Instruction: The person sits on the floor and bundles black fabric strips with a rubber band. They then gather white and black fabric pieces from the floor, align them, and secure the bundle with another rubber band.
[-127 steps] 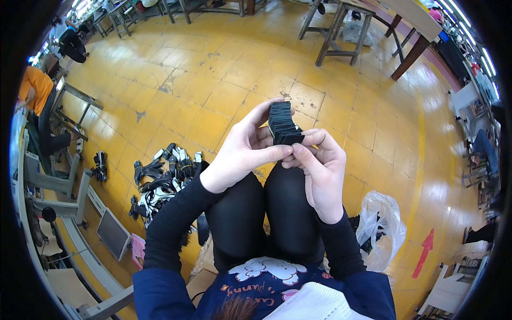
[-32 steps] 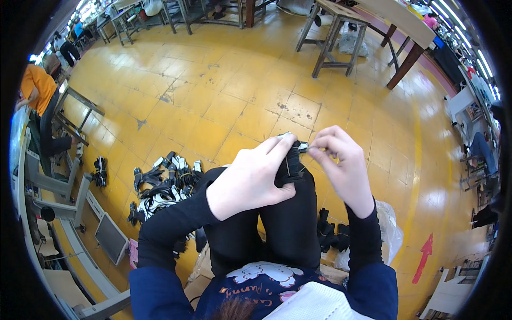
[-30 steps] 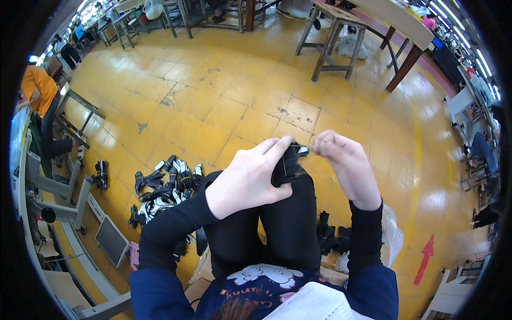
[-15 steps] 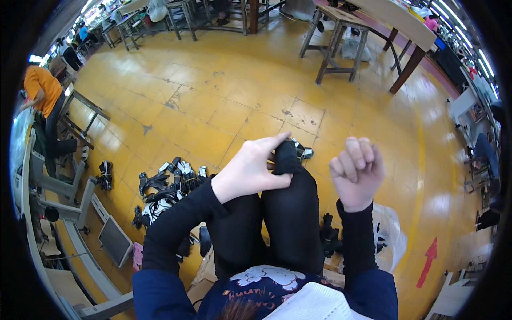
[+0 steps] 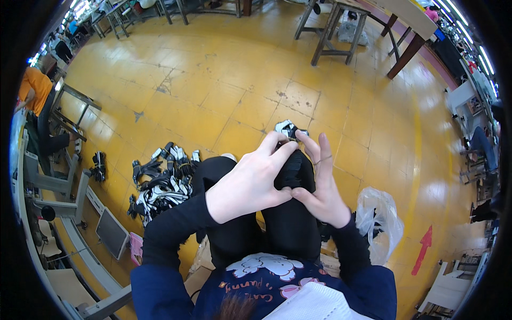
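Observation:
On my right knee rests a dark bundle of what looks like folded black fabric pieces; its exact kind is hard to make out. My left hand grips it from the left, fingers at its far end and thumb at its near end. From the right, my right hand reaches over the bundle, its thumb against the near end close to my left thumb. Its fingers are stretched out and apart, with a thin dark line, perhaps a band, across one of them. Just beyond the knee shows a white-and-black bundle.
Left of my legs, a pile of black and white bundles lies on the yellow floor. A smaller black bundle is farther left. A clear plastic bag stands at my right. Metal frames line the left; a wooden stool is ahead.
My right hand has come left and down from a raised, curled pose to the bundle, and its fingers have spread. My left hand has stayed at the bundle. The view has shifted slightly.

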{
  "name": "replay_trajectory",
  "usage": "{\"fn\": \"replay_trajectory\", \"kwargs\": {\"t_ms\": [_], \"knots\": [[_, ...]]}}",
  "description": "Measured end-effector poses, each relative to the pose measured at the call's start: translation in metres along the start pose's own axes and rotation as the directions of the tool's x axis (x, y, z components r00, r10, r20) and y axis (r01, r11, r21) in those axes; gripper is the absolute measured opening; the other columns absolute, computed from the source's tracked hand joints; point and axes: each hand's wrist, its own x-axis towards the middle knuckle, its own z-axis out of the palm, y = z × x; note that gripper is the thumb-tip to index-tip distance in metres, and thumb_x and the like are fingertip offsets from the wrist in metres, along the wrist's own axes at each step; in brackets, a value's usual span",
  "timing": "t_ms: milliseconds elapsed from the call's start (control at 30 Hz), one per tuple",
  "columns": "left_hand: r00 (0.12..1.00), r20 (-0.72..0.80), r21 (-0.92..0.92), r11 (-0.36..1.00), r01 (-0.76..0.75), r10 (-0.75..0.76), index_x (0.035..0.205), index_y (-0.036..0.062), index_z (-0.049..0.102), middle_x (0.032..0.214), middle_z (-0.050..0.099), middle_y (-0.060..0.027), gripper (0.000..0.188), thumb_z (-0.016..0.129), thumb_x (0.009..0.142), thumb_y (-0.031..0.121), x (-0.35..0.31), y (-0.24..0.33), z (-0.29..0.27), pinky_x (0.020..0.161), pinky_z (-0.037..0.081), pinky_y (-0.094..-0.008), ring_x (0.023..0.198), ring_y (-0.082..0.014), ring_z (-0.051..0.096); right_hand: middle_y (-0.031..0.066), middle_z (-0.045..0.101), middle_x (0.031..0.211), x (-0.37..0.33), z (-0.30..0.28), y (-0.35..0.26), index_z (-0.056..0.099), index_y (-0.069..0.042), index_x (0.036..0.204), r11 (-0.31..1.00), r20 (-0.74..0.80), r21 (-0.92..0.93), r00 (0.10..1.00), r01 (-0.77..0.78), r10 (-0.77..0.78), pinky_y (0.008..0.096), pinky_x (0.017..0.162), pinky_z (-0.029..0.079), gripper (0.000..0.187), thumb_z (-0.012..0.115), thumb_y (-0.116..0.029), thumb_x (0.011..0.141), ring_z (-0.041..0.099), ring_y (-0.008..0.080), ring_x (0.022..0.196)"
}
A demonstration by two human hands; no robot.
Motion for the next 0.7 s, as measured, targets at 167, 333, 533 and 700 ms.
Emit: {"fn": "replay_trajectory", "kwargs": {"t_ms": [167,333,533,700], "knots": [[0.999,-0.045,0.079,0.997,-0.018,0.022,0.123,-0.0011,0.051,0.114,0.052,-0.0176,0.065,0.075,0.066,0.017,-0.012,0.010,0.013,0.087,0.047,-0.0418,0.100,-0.0361,0.056,0.0230,0.031,0.149,-0.024,0.021,0.003,0.011,0.004,0.148,0.999,-0.091,-0.037,0.995,-0.038,0.034,0.0414,0.114,0.022,0.080,0.060,-0.013,0.088,0.031,0.0363,0.138],[0.986,-0.159,0.231,0.973,-0.021,0.059,0.125,0.0016,0.052,0.122,0.053,-0.0164,0.066,0.074,0.064,0.016,-0.031,0.020,0.028,0.103,0.036,-0.0484,0.116,-0.0362,0.051,0.0236,0.037,0.145,-0.034,0.027,-0.013,0.028,0.007,0.144,0.981,-0.137,-0.196,0.990,-0.001,-0.027,0.0425,0.111,0.028,0.065,0.057,-0.006,0.086,0.036,0.0380,0.134],[0.961,-0.269,-0.051,0.996,-0.079,0.063,0.136,-0.0060,0.039,0.133,0.046,-0.0232,0.075,0.073,0.070,0.008,-0.046,0.004,0.064,0.109,0.032,-0.0470,0.128,-0.0391,0.043,0.0249,0.037,0.144,-0.041,0.028,-0.007,0.034,0.007,0.141,0.984,-0.188,-0.169,0.982,-0.057,0.024,0.0421,0.111,0.028,0.058,0.049,-0.005,0.086,0.035,0.0383,0.135],[0.960,-0.266,0.025,0.997,-0.077,0.081,0.142,-0.0103,0.024,0.143,0.027,-0.0285,0.070,0.056,0.081,0.001,-0.049,0.005,0.089,0.110,0.029,-0.0517,0.134,-0.0462,0.030,0.0252,0.040,0.142,-0.040,0.037,-0.009,0.035,0.008,0.140,0.988,-0.247,-0.124,0.967,-0.094,0.062,0.0427,0.110,0.029,0.057,0.051,-0.008,0.088,0.037,0.0384,0.134]]}}
